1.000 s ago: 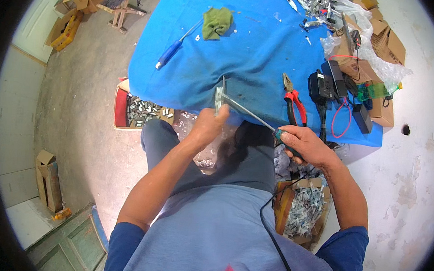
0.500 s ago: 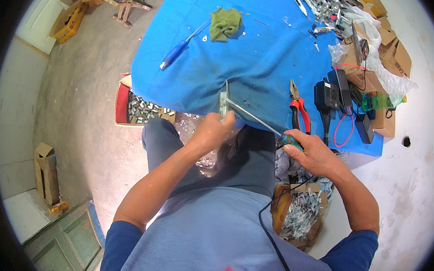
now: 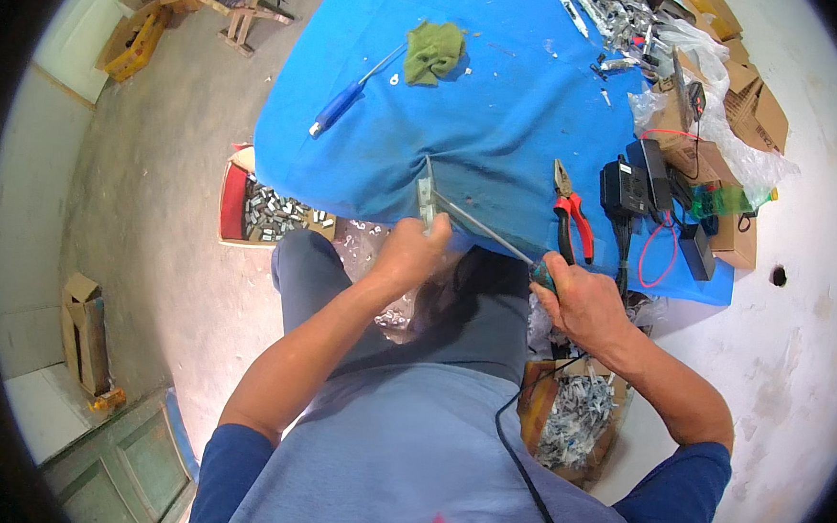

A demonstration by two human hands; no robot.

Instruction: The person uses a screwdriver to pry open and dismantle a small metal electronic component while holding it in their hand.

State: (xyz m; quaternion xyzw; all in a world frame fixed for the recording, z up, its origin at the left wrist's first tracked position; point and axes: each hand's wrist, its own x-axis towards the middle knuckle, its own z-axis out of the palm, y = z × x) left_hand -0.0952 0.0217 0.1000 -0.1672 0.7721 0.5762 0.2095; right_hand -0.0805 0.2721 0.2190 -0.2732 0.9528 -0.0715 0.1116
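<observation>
Blue cloth covers the table [image 3: 505, 104], which stands on a pale concrete floor; the person sits at its near edge, so the work is held just over the lap.

From the head camera, the left hand [image 3: 409, 256] is clenched around a small metal bracket [image 3: 427, 200], holding it upright against the table's edge, seemingly to steady it. The right hand [image 3: 579, 305] grips the green handle of a screwdriver [image 3: 492, 235], whose long shaft slants up-left so the tip meets the bracket.

Red-handled pliers [image 3: 570, 213] lie just beside the right hand, within easy reach. A blue-handled tool [image 3: 347, 104] and a green rag [image 3: 433, 51] lie farther off.

Brown cardboard boxes [image 3: 744, 109] crowd the table's right side, partly under clear plastic. An open box of small metal parts [image 3: 268, 209] sits on the floor at the left, another [image 3: 571, 424] by the right elbow.
</observation>
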